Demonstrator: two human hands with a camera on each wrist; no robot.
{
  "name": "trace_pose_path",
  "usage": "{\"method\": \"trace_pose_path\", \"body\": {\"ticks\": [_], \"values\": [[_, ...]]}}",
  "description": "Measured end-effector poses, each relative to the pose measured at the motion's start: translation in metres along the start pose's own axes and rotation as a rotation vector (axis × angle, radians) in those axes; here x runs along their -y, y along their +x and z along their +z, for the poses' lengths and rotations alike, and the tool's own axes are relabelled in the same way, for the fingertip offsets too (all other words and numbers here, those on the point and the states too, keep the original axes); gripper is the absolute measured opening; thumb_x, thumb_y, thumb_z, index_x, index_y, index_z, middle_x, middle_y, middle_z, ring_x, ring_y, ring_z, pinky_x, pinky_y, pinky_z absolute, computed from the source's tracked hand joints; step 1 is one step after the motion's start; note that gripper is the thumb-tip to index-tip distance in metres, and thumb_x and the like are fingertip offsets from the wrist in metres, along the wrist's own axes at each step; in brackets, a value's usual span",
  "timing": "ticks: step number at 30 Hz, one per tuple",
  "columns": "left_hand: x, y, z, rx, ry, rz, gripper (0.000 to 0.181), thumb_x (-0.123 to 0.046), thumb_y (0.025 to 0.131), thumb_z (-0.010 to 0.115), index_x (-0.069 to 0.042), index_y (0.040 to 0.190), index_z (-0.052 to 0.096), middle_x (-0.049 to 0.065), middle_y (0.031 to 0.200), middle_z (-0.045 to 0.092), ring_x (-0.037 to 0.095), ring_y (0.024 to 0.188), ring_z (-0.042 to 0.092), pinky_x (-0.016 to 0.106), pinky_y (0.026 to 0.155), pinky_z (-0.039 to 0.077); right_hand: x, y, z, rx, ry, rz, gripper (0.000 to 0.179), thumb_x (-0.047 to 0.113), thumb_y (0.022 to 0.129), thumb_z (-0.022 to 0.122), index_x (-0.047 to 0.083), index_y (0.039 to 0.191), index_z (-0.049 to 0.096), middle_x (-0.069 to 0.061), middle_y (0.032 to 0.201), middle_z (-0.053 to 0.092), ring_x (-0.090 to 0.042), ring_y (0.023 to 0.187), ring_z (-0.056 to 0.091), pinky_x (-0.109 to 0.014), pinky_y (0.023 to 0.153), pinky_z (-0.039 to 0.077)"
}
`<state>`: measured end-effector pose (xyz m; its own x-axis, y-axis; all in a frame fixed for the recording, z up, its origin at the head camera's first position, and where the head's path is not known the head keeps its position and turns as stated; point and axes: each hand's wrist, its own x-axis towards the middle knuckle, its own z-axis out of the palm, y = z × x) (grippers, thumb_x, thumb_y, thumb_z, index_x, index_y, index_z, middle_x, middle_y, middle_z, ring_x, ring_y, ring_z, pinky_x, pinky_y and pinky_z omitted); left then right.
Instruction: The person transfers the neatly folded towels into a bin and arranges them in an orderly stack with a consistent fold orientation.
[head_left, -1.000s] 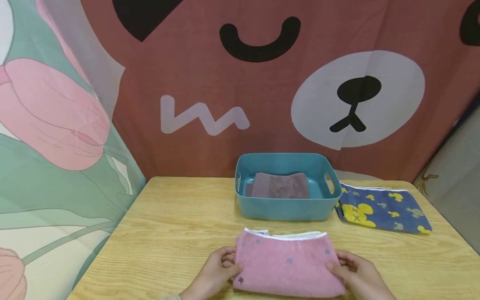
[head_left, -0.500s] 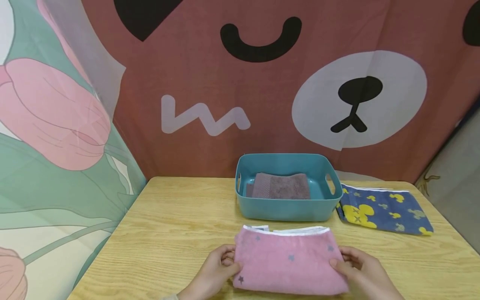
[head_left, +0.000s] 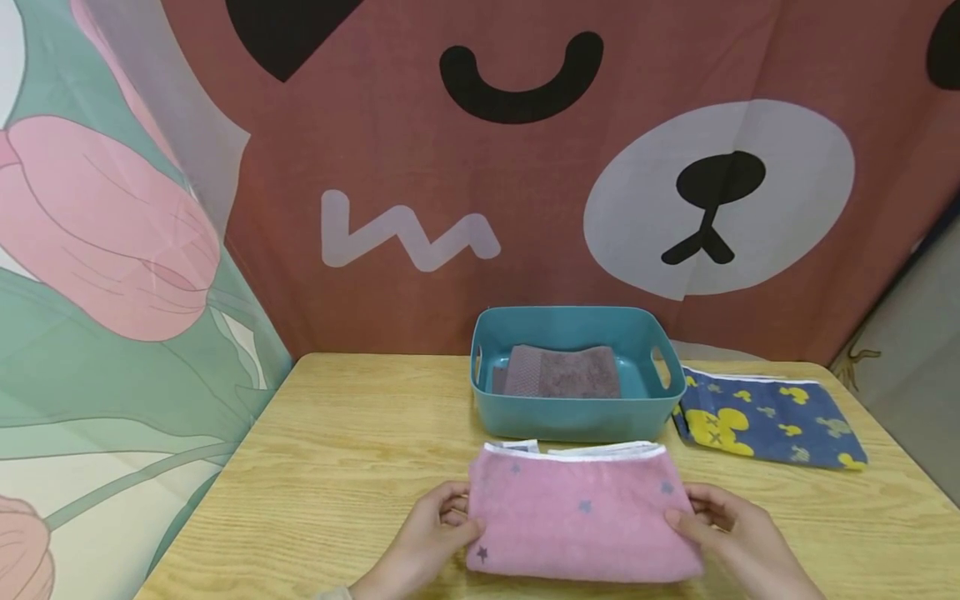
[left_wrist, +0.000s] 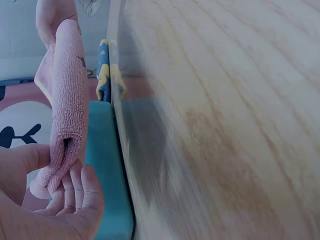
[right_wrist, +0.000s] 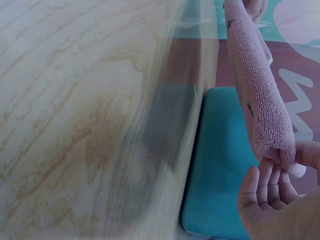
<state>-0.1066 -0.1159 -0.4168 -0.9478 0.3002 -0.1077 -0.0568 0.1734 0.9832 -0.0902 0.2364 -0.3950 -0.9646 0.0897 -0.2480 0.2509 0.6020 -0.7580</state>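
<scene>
A folded pink towel [head_left: 577,517] with grey stars and a white upper hem spans between my two hands in the head view. My left hand [head_left: 429,533] pinches its left end, thumb in front and fingers behind. At the other end my right hand [head_left: 731,533] pinches it the same way. Both wrist views show the towel off the table, its folded layers gripped between thumb and fingers of the left hand [left_wrist: 55,195] and of the right hand [right_wrist: 280,190]. Just beyond the towel stands a teal basket [head_left: 577,419], a folded mauve towel [head_left: 573,372] inside it.
To the right of the basket lies a folded blue towel [head_left: 772,421] with yellow mouse-head prints. All of this is on a light wooden table [head_left: 360,442]. A brown bear-print curtain [head_left: 375,308] hangs behind the table's back edge, and a floral curtain [head_left: 112,375] hangs on the left.
Both hands have raised the pink towel slightly, nearer to the basket in the head view. The right hand has shifted a little outward, and the towel looks more spread. The basket has stayed put.
</scene>
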Motion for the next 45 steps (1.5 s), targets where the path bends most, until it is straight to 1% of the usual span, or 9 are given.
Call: {"method": "trace_pose_path", "body": {"ticks": [5, 11, 17, 21, 26, 33, 36, 43, 45], "values": [[-0.004, -0.001, 0.0, -0.003, -0.005, 0.017, 0.044, 0.003, 0.087, 0.068, 0.016, 0.126, 0.05, 0.012, 0.1, 0.06, 0.02, 0.087, 0.057, 0.02, 0.072, 0.052, 0.001, 0.0, -0.003, -0.009, -0.002, -0.003, 0.06, 0.038, 0.092, 0.071, -0.006, 0.13, 0.057, -0.001, 0.105, 0.066, -0.016, 0.095, 0.058, -0.031, 0.078, 0.05], [-0.007, -0.002, -0.001, -0.009, 0.014, 0.061, 0.044, 0.002, 0.087, 0.069, 0.015, 0.126, 0.051, 0.01, 0.098, 0.062, 0.019, 0.087, 0.058, 0.02, 0.071, 0.053, 0.001, 0.0, -0.007, -0.009, -0.008, -0.004, 0.065, 0.044, 0.091, 0.071, -0.005, 0.131, 0.057, -0.002, 0.107, 0.067, -0.02, 0.098, 0.059, -0.035, 0.081, 0.051], [-0.012, -0.003, -0.001, -0.022, 0.031, 0.09, 0.045, 0.002, 0.086, 0.07, 0.015, 0.125, 0.051, 0.01, 0.1, 0.063, 0.019, 0.088, 0.058, 0.021, 0.073, 0.053, 0.005, -0.002, -0.012, -0.018, -0.011, -0.015, 0.065, 0.046, 0.092, 0.069, -0.004, 0.132, 0.057, -0.009, 0.115, 0.066, -0.026, 0.104, 0.06, -0.042, 0.085, 0.053], [-0.015, -0.004, -0.001, -0.031, 0.055, 0.098, 0.045, -0.001, 0.087, 0.071, 0.013, 0.125, 0.052, 0.01, 0.101, 0.063, 0.021, 0.09, 0.058, 0.022, 0.074, 0.052, 0.007, -0.004, -0.015, -0.022, -0.015, -0.015, 0.067, 0.048, 0.092, 0.068, -0.004, 0.133, 0.056, -0.014, 0.122, 0.065, -0.029, 0.107, 0.06, -0.043, 0.085, 0.054], [-0.018, -0.004, -0.001, -0.032, 0.06, 0.115, 0.045, -0.003, 0.088, 0.07, 0.012, 0.126, 0.053, 0.011, 0.102, 0.064, 0.022, 0.091, 0.059, 0.023, 0.075, 0.052, 0.009, -0.004, -0.016, -0.037, -0.021, -0.009, 0.069, 0.049, 0.091, 0.068, -0.005, 0.133, 0.056, -0.015, 0.121, 0.065, -0.031, 0.108, 0.06, -0.047, 0.089, 0.053], [-0.021, -0.004, -0.002, -0.047, 0.052, 0.12, 0.046, -0.003, 0.088, 0.07, 0.013, 0.127, 0.052, 0.011, 0.102, 0.064, 0.023, 0.093, 0.059, 0.024, 0.077, 0.053, 0.013, -0.005, -0.018, -0.054, -0.011, -0.02, 0.07, 0.049, 0.092, 0.067, -0.006, 0.134, 0.054, -0.017, 0.124, 0.063, -0.034, 0.112, 0.059, -0.047, 0.091, 0.053], [-0.023, -0.003, -0.002, -0.052, 0.054, 0.129, 0.045, -0.003, 0.088, 0.07, 0.013, 0.126, 0.052, 0.01, 0.101, 0.063, 0.021, 0.092, 0.059, 0.024, 0.078, 0.053, 0.016, -0.005, -0.019, -0.056, 0.007, -0.011, 0.07, 0.049, 0.092, 0.067, -0.005, 0.135, 0.054, -0.017, 0.125, 0.063, -0.033, 0.112, 0.058, -0.044, 0.089, 0.053], [-0.029, 0.0, -0.006, -0.058, 0.071, 0.147, 0.046, -0.005, 0.089, 0.071, 0.013, 0.127, 0.052, 0.01, 0.101, 0.065, 0.024, 0.094, 0.06, 0.025, 0.078, 0.054, 0.022, -0.006, -0.02, -0.072, 0.02, -0.027, 0.068, 0.048, 0.092, 0.067, -0.003, 0.136, 0.054, -0.011, 0.121, 0.065, -0.033, 0.116, 0.056, -0.042, 0.091, 0.052], [-0.03, 0.001, -0.007, -0.061, 0.078, 0.152, 0.047, -0.005, 0.089, 0.071, 0.013, 0.128, 0.052, 0.011, 0.102, 0.065, 0.025, 0.095, 0.061, 0.025, 0.078, 0.055, 0.024, -0.007, -0.021, -0.08, 0.031, -0.029, 0.068, 0.048, 0.092, 0.068, -0.001, 0.137, 0.054, -0.009, 0.121, 0.065, -0.031, 0.116, 0.056, -0.038, 0.089, 0.052]]}}
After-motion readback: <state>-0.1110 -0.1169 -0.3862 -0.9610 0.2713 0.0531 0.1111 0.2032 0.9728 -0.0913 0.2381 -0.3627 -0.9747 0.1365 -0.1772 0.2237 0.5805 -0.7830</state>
